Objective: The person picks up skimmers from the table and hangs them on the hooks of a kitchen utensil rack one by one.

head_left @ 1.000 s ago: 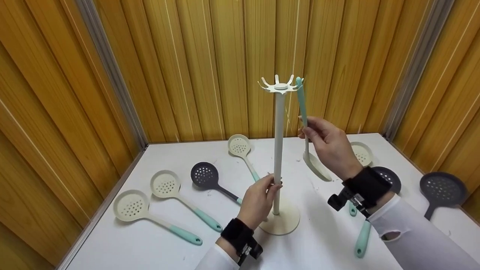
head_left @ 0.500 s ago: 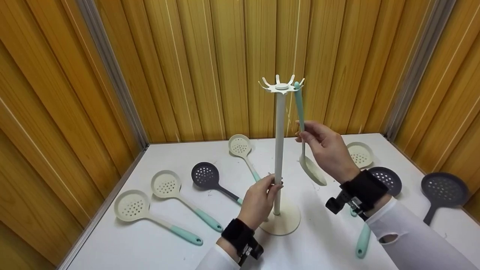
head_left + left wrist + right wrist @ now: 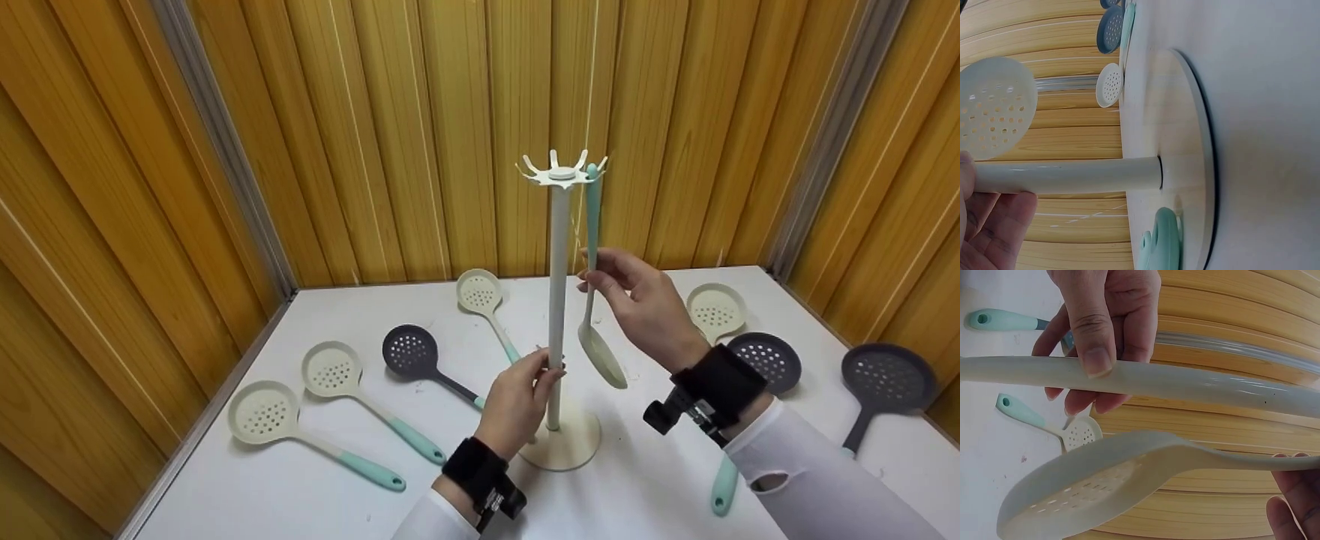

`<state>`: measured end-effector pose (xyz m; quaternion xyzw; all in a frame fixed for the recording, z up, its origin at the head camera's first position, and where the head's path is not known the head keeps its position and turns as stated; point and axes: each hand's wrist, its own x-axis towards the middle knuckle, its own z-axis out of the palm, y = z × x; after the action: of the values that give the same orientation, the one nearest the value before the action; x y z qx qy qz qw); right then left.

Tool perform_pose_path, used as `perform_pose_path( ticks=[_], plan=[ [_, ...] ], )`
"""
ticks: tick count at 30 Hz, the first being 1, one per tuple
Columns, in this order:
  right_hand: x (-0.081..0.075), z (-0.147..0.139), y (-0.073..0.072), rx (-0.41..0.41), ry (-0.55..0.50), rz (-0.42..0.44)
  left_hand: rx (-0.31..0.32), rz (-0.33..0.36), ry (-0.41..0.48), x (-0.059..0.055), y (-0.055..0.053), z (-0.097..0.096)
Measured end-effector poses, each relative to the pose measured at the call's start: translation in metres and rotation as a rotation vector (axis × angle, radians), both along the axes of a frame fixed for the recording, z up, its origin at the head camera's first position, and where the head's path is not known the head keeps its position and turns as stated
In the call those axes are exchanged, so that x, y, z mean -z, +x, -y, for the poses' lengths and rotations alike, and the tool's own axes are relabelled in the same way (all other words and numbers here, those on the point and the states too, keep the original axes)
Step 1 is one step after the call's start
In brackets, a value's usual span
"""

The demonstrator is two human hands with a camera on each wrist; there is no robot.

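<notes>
My right hand (image 3: 645, 304) pinches a cream skimmer (image 3: 602, 358) by its handle, bowl hanging down. The green tip of that handle is at a hook of the white rack's top (image 3: 562, 175); whether its hole is over the hook I cannot tell. Lower down, my left hand (image 3: 517, 401) grips the rack's upright pole (image 3: 557, 300) between thumb and fingers, just above the round base (image 3: 574, 446). In the right wrist view the skimmer's perforated bowl (image 3: 1089, 486) shows beside the pole, with the left hand (image 3: 1109, 320) on it.
On the left of the table lie two cream skimmers (image 3: 262, 412), a dark one (image 3: 409, 351) and another cream one (image 3: 478, 291) farther back. To the right are a cream skimmer (image 3: 718, 309) and two dark ones (image 3: 889, 379). Wood-patterned walls (image 3: 450, 112) enclose the table.
My right hand has moved left and slightly down, bringing the skimmer closer to the pole and more upright. Its handle tip has come inward along the rack's top. The left hand has stayed put.
</notes>
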<state>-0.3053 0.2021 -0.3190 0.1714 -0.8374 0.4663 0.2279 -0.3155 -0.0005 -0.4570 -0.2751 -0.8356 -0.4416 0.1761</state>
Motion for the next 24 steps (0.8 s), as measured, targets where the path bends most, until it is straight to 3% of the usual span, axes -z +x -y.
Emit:
perform_pose_path(
  ticks=[11, 24],
  plan=[
    [0.005, 0.008, 0.000, -0.005, 0.030, -0.021, -0.012, 0.004, -0.010, -0.003, 0.002, -0.001],
    [0.011, 0.008, 0.000, -0.020, 0.030, -0.007, -0.025, -0.039, -0.029, -0.001, 0.001, -0.001]
  ],
)
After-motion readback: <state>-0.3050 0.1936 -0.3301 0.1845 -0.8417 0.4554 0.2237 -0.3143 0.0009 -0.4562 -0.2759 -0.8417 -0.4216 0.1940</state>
